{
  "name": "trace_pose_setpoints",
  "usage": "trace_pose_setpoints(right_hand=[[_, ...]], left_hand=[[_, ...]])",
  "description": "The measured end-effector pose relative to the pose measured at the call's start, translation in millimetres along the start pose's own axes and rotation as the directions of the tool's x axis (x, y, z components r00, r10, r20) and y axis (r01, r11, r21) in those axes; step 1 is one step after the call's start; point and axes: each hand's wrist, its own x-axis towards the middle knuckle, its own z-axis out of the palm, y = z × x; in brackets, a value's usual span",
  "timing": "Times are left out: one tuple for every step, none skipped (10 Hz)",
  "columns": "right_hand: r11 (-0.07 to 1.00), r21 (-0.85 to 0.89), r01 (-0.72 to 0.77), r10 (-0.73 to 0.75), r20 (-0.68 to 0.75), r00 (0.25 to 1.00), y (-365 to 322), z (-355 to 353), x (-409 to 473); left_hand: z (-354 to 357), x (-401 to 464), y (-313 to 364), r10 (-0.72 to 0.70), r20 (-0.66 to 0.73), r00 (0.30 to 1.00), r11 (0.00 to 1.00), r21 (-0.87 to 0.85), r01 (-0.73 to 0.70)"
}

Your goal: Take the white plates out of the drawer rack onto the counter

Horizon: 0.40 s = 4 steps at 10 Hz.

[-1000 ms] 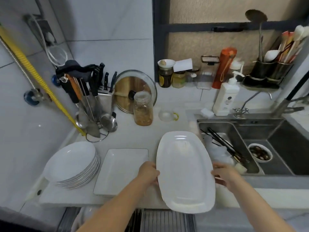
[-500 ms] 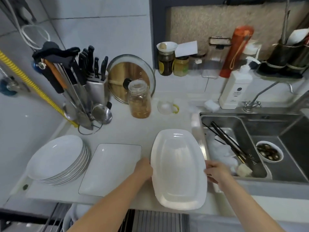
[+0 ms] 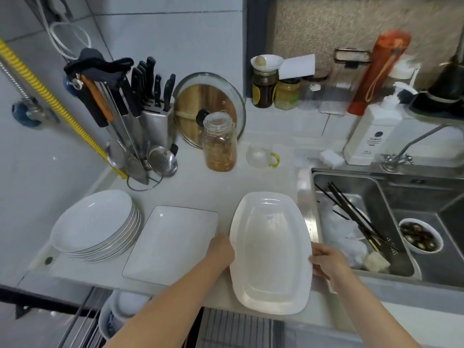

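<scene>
Both hands grasp one oval white platter (image 3: 271, 252) by its long edges at lower centre, the left hand (image 3: 221, 249) and right hand (image 3: 326, 259) holding it low over the pale counter (image 3: 200, 189). To its left lie one rectangular plate (image 3: 170, 244) and a stack of round plates (image 3: 96, 223), perhaps six. A steel sink (image 3: 376, 197) fills the right; the drawer rack (image 3: 236, 330) shows below.
</scene>
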Motion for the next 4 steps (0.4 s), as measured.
trace_pose_setpoints(right_hand=[[0.994, -0.098, 0.041, -0.042, -0.008, 0.999, 0.9, 0.9, 2.2], [0.843, -0.516, 0.153, -0.218, -0.067, 0.974, -2.8, 7.4, -1.3], [0.359, -0.924, 0.135, -0.363, -0.005, 0.932, -7.1, 16.6, -9.8], [0.081, -0.988, 0.132, -0.479, 0.077, 0.875, -17.4, 40.2, -26.0]], left_hand=[[1.0, -3.1, 0.3, -0.001, -0.023, 1.000, 1.000, 0.003, 0.001], [-0.2, -12.7, -0.9, 0.017, -0.007, 1.000, 1.000, -0.008, -0.017], [-6.4, -25.3, -6.8, 0.073, 0.016, 0.997, 0.995, -0.072, -0.072], [-24.4, -41.3, -13.7, 0.153, -0.033, 0.988, 0.986, -0.053, -0.155]])
